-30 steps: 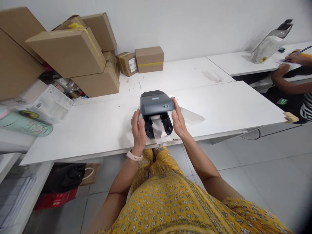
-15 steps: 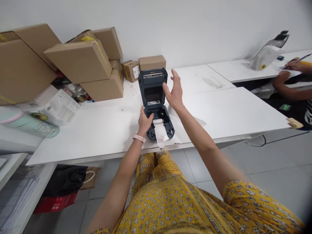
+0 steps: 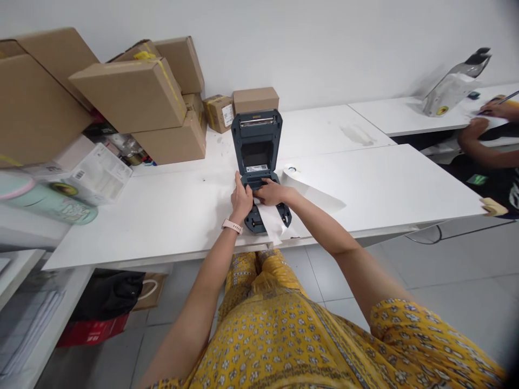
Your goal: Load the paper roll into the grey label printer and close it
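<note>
Label printer (image 3: 256, 174): near the middle of the frame on the white bench (image 3: 182, 216), lid (image 3: 258, 141) upright and tilted slightly back, base close to the front edge.
Left hand (image 3: 242, 202): rests along the base's left side, thumb spread from the fingers and over the rim; I cannot tell how firmly it grips.
Right hand (image 3: 272, 192): inside the base, fingers bent down at the upper end of the paper strip (image 3: 271, 220); my knuckles hide whether they pinch anything.
Paper strip handling: its loose end lies toward me, creased; I judge it light, soft and easily torn, best held flat by both edges.
Housing handling: looks like stiff, smooth plastic, probably fairly light and a little slippery; I would steady it by the side rims.
Shiny bar (image 3: 257, 122): across the lid's top, possibly fragile, so better left untouched.
White roll (image 3: 288, 178): just right of the printer, its tail trailing rightward.
Cartons (image 3: 130, 97): stacked at upper left.
</note>
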